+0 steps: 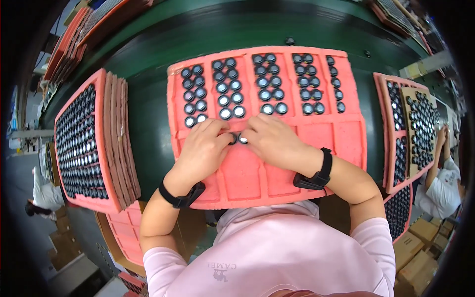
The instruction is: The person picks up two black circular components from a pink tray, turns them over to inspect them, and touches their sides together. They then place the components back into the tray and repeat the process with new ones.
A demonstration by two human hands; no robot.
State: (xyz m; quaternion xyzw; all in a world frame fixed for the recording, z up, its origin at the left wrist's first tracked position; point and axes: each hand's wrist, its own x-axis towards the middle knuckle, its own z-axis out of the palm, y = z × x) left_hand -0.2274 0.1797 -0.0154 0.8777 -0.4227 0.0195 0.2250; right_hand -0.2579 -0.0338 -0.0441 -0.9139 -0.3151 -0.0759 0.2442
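A pink foam tray (240, 179) with moulded compartments lies in front of me. Its far half holds paired columns of small round black parts (235, 85) with shiny silver tops; the rightmost column is single. My left hand (204, 149) bends over the near half, thumb and fingers pinched on a black round part (232, 139). Close beside it, my right hand (278, 141) grips a similar part with a silver top (242, 138). The two parts sit side by side between my fingertips, partly covered by them. Each wrist wears a black strap with a small box.
Under the tray is a green work surface (148, 99). Stacked pink trays (118, 143) full of round parts stand at left; more filled trays (391, 133) stand at right. Another person (444, 185) works at far right. Loose black pieces (290, 41) lie beyond the tray.
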